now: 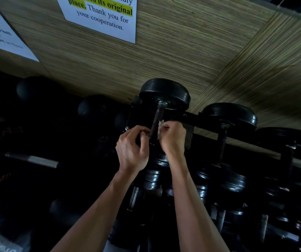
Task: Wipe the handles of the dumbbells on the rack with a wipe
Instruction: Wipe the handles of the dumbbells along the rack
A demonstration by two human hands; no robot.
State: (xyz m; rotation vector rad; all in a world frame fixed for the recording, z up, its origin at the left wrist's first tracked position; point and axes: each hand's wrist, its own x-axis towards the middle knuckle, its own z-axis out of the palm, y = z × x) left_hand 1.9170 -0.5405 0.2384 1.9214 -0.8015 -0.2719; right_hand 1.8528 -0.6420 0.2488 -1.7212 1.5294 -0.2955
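Both hands point(172, 137) pinch wipe point(159, 127) around dumbbell handle point(156, 122).

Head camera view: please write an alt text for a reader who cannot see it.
Two bare hands hold a white wipe around the handle of a black dumbbell on the top rack; the left hand and right hand pinch it from either side. More dumbbells sit alongside, and a printed notice hangs above.

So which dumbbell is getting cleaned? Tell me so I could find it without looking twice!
Find the white notice on the wood-look wall, then look straight down to the top row of the black rack. The dumbbell there at the rack's left end is the one. Unlike its neighbour to the right, its handle has both hands on it, the right hand pinching a white wipe.
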